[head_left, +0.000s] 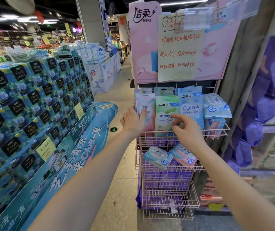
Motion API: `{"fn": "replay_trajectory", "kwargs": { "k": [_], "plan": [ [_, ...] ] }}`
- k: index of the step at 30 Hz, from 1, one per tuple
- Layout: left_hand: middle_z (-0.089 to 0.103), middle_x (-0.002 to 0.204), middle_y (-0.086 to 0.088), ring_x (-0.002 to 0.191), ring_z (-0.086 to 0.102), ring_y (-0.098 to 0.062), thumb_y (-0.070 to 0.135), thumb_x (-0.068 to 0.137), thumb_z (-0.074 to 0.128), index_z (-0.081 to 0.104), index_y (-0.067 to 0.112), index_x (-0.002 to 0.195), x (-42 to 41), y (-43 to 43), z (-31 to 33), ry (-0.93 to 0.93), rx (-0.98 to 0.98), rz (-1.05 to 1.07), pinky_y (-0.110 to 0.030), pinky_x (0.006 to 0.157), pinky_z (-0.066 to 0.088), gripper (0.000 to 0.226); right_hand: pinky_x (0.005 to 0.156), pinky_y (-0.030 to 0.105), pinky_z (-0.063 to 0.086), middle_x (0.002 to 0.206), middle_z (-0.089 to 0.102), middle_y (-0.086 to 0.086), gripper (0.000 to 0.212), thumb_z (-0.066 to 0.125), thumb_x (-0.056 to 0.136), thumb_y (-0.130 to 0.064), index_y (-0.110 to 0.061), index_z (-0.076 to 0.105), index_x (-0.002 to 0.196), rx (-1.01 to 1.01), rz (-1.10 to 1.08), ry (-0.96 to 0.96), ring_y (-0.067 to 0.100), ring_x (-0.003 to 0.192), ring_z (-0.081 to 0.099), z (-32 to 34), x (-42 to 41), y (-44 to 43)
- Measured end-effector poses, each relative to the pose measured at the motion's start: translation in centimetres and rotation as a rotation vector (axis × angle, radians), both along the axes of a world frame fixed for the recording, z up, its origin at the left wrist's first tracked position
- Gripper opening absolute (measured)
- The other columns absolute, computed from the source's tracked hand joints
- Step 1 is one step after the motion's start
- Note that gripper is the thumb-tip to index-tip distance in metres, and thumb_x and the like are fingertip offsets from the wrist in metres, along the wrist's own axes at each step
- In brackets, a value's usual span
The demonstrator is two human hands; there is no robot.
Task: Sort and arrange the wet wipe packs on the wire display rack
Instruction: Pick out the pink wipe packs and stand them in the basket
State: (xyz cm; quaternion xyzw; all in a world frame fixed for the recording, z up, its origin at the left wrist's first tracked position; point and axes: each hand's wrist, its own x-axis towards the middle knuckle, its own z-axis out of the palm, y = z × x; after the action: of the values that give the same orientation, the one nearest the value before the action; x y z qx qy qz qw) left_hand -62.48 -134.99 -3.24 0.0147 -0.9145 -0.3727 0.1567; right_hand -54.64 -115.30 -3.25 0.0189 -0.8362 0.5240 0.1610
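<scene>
Two bare forearms reach in from below toward the top basket of the pink wire rack (215, 131). The left hand (133, 120) grips the pink-and-white pack (147, 104) standing at the basket's left end, thumb laid across its front and the other fingers hidden behind it. The right hand (188, 129) is at the right edge of the green pack (165, 107) just beside it, fingers curled and close together, the tips touching the pack's front; whether they pinch it I cannot tell. Next in the same upright row stands a blue pack (190, 105), and at the right end a pale blue soft pack (216, 105) lies tilted on top of others.

One tier down, a blue soft pack (157, 157) and a pink soft pack (183, 155) lean against each other over purple packs (166, 179), which also fill the lower baskets. Above the rack rises a pink header card (143, 47) with a handwritten sheet (178, 50) clipped over it. Well to the left is a tall stack of blue-green tissue boxes (33, 100).
</scene>
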Motion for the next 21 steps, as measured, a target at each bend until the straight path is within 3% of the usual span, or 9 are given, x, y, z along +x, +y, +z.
{"fn": "replay_trajectory", "kwargs": {
  "k": [3,7,10,12,16,18,21],
  "plan": [
    [0.040,0.139,-0.012,0.134,0.032,-0.035,0.061,0.101,0.039,0.047,0.011,0.135,0.0,-1.1,-0.5,-0.076,-0.153,0.034,-0.047,0.113,0.020,0.061,0.054,0.012,0.045,0.102,0.063,-0.006,0.043,0.055,0.095,-0.005,-0.028,0.061,0.131,0.016,0.003,0.001,0.005,0.067,0.057,0.0,0.1,0.0],
    [0.034,0.155,-0.009,0.146,0.025,-0.033,0.065,0.090,0.055,0.030,0.015,0.153,0.3,-2.0,-1.1,-0.067,-0.057,0.028,-0.049,0.121,0.018,0.085,0.063,0.010,0.044,0.103,0.063,-0.006,0.045,0.056,0.094,-0.006,-0.028,0.059,0.133,0.059,0.006,0.023,0.005,0.074,0.059,0.0,0.4,0.0],
    [0.037,0.152,-0.006,0.144,0.029,-0.029,0.066,0.086,0.061,0.032,0.015,0.151,0.7,-2.2,-1.2,-0.015,-0.027,0.029,-0.049,0.120,0.020,0.088,0.065,0.008,0.044,0.103,0.063,-0.007,0.045,0.057,0.094,-0.006,-0.027,0.059,0.134,0.047,0.013,0.021,0.004,0.081,0.061,-0.4,0.7,-0.1],
    [0.046,0.139,-0.004,0.132,0.038,-0.026,0.063,0.087,0.060,0.041,0.015,0.142,1.6,-2.1,-1.6,0.087,0.034,0.085,-0.048,0.115,0.026,0.075,0.072,0.008,0.044,0.105,0.065,-0.007,0.045,0.058,0.093,-0.005,-0.023,0.059,0.135,-0.002,0.006,0.031,0.004,0.089,0.062,-0.9,0.9,-0.1],
    [0.052,0.099,0.000,0.098,0.046,-0.021,0.051,0.091,0.045,0.051,0.015,0.101,4.5,-1.9,-4.7,0.317,0.200,0.227,-0.044,0.096,0.034,0.038,0.085,0.015,0.048,0.111,0.067,-0.006,0.044,0.056,0.092,0.000,-0.020,0.062,0.131,-0.077,-0.018,0.075,0.005,0.101,0.063,-2.2,1.9,-0.3],
    [0.051,0.091,-0.001,0.090,0.044,-0.021,0.041,0.094,0.046,0.047,0.015,0.092,5.6,-2.0,-7.0,0.325,0.239,0.260,-0.045,0.090,0.036,0.027,0.091,0.021,0.050,0.114,0.068,-0.006,0.044,0.054,0.090,0.003,-0.019,0.064,0.127,-0.114,-0.031,0.107,0.007,0.106,0.064,-2.9,2.3,-0.2],
    [0.050,0.083,0.002,0.083,0.044,-0.021,0.037,0.096,0.046,0.046,0.017,0.086,6.7,-1.9,-10.1,0.254,0.169,0.224,-0.044,0.085,0.036,0.023,0.089,0.015,0.050,0.113,0.070,-0.006,0.042,0.053,0.088,0.006,-0.020,0.066,0.119,-0.136,-0.072,0.139,0.006,0.105,0.065,-3.6,2.4,0.1]
  ]
}}
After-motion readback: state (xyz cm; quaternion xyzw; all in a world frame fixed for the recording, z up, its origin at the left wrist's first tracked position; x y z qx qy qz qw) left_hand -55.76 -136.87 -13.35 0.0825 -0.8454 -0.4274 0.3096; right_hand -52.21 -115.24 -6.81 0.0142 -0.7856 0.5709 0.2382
